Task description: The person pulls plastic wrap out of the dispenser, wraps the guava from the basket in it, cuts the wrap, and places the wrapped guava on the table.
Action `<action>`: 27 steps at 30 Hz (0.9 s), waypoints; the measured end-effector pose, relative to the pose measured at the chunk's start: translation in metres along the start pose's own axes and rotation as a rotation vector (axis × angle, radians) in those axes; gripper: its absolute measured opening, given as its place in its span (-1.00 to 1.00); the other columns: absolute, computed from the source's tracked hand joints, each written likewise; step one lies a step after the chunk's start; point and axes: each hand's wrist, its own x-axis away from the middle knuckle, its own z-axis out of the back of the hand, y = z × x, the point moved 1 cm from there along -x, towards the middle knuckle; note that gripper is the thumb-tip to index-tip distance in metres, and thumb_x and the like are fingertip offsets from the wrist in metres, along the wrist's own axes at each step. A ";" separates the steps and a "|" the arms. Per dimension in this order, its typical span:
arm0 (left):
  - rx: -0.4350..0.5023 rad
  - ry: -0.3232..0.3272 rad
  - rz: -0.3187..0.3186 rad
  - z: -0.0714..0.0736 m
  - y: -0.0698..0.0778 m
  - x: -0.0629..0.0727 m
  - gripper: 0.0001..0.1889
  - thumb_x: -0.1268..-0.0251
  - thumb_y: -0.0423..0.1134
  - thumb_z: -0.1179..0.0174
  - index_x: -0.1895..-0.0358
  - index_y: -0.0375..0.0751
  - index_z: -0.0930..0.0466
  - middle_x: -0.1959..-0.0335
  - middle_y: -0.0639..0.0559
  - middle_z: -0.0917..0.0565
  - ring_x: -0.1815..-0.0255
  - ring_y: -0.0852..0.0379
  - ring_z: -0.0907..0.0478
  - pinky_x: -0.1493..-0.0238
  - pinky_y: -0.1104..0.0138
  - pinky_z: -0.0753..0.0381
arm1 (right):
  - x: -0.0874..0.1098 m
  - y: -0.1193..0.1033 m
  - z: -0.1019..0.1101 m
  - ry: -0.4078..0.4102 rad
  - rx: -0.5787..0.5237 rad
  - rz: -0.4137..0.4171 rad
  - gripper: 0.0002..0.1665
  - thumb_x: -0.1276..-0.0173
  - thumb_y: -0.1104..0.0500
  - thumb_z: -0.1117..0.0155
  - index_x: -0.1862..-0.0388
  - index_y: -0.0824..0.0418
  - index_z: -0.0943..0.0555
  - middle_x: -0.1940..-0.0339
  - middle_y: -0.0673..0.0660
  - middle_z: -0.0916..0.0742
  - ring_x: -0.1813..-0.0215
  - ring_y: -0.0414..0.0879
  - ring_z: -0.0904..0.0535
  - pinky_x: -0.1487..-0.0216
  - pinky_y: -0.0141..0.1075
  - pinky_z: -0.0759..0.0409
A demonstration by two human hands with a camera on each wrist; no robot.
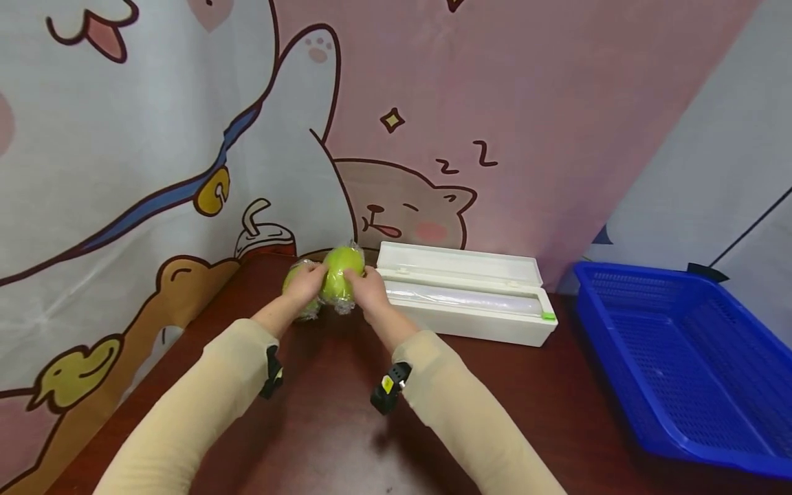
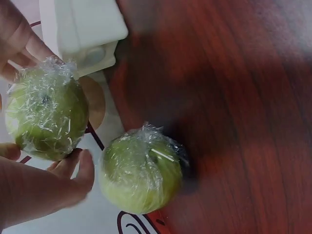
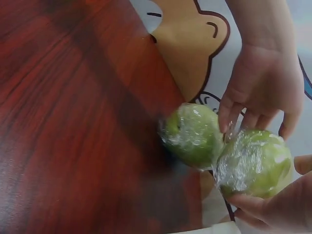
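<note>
A green apple [image 1: 342, 271] wrapped in clear cling film is held up between both hands, one at each side. My left hand [image 1: 306, 283] grips its left side with fingers and thumb. From the opposite side my right hand [image 1: 370, 287] holds it, the thumb on the near face. In the left wrist view, crinkled film gathers on the held apple [image 2: 48, 112]. A second wrapped green apple [image 2: 141, 173] rests on the table just beside the left hand, partly covered by it in the head view.
Right of the hands stands a white cling film box [image 1: 470, 323], lid [image 1: 458, 265] raised, with a film roll [image 1: 460, 297] inside and a green piece [image 1: 548, 316] at its end. A blue plastic basket [image 1: 650, 385] sits at the right. Behind the dark red table [image 1: 334, 426] hangs a cartoon-printed cloth [image 1: 526, 103].
</note>
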 end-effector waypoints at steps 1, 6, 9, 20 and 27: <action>-0.029 0.003 -0.008 -0.001 -0.001 0.000 -0.46 -0.49 -0.04 0.34 -0.22 -0.40 -0.36 0.01 -0.26 -0.48 0.12 -0.02 -0.42 0.10 0.24 -0.45 | 0.000 0.001 -0.001 0.003 0.047 0.017 -0.38 -0.39 0.08 -0.07 -0.29 0.43 -0.30 -0.19 0.35 -0.52 -0.18 0.14 -0.48 -0.21 -0.10 -0.47; -0.060 0.004 -0.020 -0.005 -0.005 0.000 -0.46 -0.49 -0.11 0.40 -0.14 -0.52 -0.38 0.17 -0.24 -0.48 0.13 -0.05 -0.42 0.08 0.22 -0.46 | 0.003 0.006 -0.008 -0.016 0.167 0.088 -0.32 -0.42 0.01 0.00 -0.35 0.41 -0.22 -0.25 0.38 -0.48 -0.27 0.17 -0.41 -0.33 -0.06 -0.34; -0.097 0.013 -0.024 -0.007 -0.008 -0.001 -0.47 -0.48 -0.16 0.42 -0.15 -0.56 -0.35 0.09 -0.34 -0.48 0.06 -0.12 -0.43 -0.03 0.14 -0.46 | 0.003 0.009 -0.010 -0.045 0.162 0.110 -0.31 -0.43 -0.01 0.04 -0.37 0.40 -0.19 -0.28 0.37 -0.45 -0.30 0.18 -0.38 -0.35 -0.05 -0.30; -0.194 0.025 -0.085 -0.011 -0.018 -0.006 -0.47 -0.45 -0.23 0.36 -0.30 -0.62 -0.13 -0.26 -0.49 -0.32 -0.27 -0.28 -0.31 -0.28 0.01 -0.33 | 0.004 0.029 -0.020 -0.084 0.149 0.047 -0.07 -0.42 -0.20 0.14 -0.47 0.41 0.08 -0.48 0.39 -0.11 -0.50 0.19 -0.02 -0.48 -0.01 -0.03; -0.282 0.007 -0.177 -0.023 -0.023 -0.004 -0.46 -0.44 -0.23 0.24 -0.28 -0.66 -0.11 -0.25 -0.53 -0.31 -0.29 -0.34 -0.28 -0.30 -0.04 -0.30 | 0.004 0.047 -0.025 -0.072 0.113 -0.031 0.07 -0.39 -0.29 0.18 -0.46 0.46 0.27 -0.50 0.40 0.08 -0.53 0.18 0.17 -0.51 -0.03 0.11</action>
